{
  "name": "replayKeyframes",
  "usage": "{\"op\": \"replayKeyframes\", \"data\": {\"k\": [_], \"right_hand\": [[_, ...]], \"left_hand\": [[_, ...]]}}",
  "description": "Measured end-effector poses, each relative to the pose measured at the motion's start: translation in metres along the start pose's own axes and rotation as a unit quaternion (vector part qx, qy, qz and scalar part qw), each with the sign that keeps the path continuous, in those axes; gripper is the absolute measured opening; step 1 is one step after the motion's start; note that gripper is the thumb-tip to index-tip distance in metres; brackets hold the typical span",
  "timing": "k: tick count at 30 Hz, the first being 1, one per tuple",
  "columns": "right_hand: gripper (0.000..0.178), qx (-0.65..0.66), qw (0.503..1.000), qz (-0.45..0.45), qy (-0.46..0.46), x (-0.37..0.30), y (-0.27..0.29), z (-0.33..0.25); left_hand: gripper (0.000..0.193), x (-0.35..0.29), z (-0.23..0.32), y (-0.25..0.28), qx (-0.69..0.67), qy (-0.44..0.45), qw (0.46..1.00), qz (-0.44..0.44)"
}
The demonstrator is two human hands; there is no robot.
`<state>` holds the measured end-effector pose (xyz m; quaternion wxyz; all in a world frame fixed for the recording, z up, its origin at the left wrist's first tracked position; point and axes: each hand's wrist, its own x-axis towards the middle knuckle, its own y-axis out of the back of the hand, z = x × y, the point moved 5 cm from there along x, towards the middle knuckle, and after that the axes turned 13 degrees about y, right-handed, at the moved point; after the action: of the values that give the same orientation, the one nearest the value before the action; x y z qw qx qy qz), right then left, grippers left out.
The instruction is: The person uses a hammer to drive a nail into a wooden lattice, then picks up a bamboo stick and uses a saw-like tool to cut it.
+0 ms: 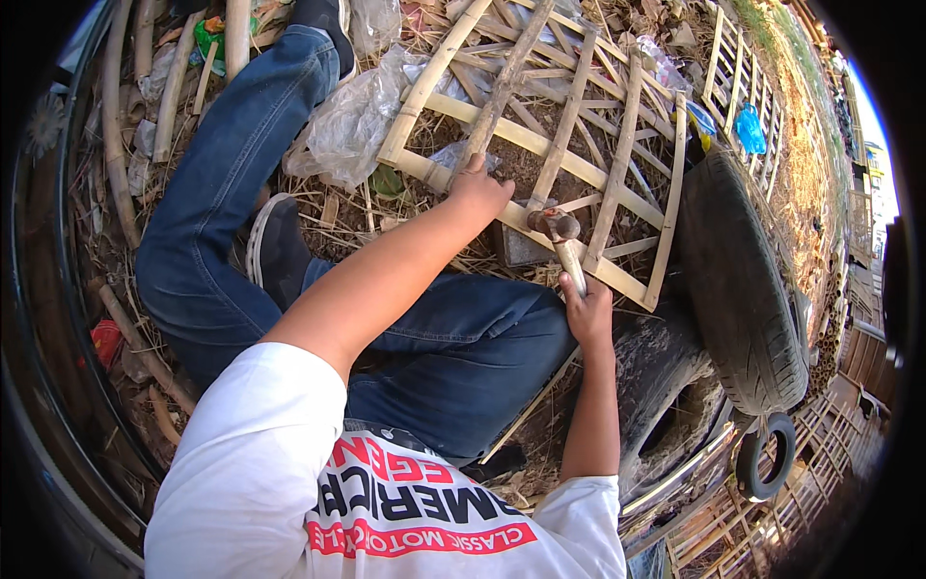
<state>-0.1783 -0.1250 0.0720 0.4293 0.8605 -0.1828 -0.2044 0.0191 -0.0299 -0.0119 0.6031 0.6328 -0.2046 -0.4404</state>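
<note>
A lattice frame of split bamboo [632, 203] lies on the ground ahead of my bent legs. My left hand [479, 190] is closed on the near end of one of its long slats [511, 82], at the frame's near edge. In my right hand [590, 314] is a hammer, gripped by its pale handle [569, 263]. The rusty hammer head [556, 225] is over the near edge strip, to the right of my left hand; whether it touches is unclear. Beneath that edge sits a grey block [522, 245], partly hidden by the slats.
Worn tyres [738, 280] stand to the right, with a smaller tyre [765, 457] beyond. Crumpled clear plastic [352, 125] lies between my feet and the frame. Bamboo poles [118, 125] lie at the left. Another lattice [748, 87] and a blue bag [749, 129] are at the far right.
</note>
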Motion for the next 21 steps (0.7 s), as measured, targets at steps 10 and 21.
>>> {"op": "replayKeyframes", "data": {"k": [10, 21], "right_hand": [[0.042, 0.128, 0.987, 0.095, 0.001, -0.002, -0.001, 0.019], [0.044, 0.14, 0.987, 0.08, -0.019, -0.006, -0.005, 0.032]], "left_hand": [[0.03, -0.001, -0.002, 0.0, 0.021, -0.029, 0.998, 0.046], [0.027, -0.008, 0.011, 0.01, 0.026, -0.043, 0.998, 0.048]]}}
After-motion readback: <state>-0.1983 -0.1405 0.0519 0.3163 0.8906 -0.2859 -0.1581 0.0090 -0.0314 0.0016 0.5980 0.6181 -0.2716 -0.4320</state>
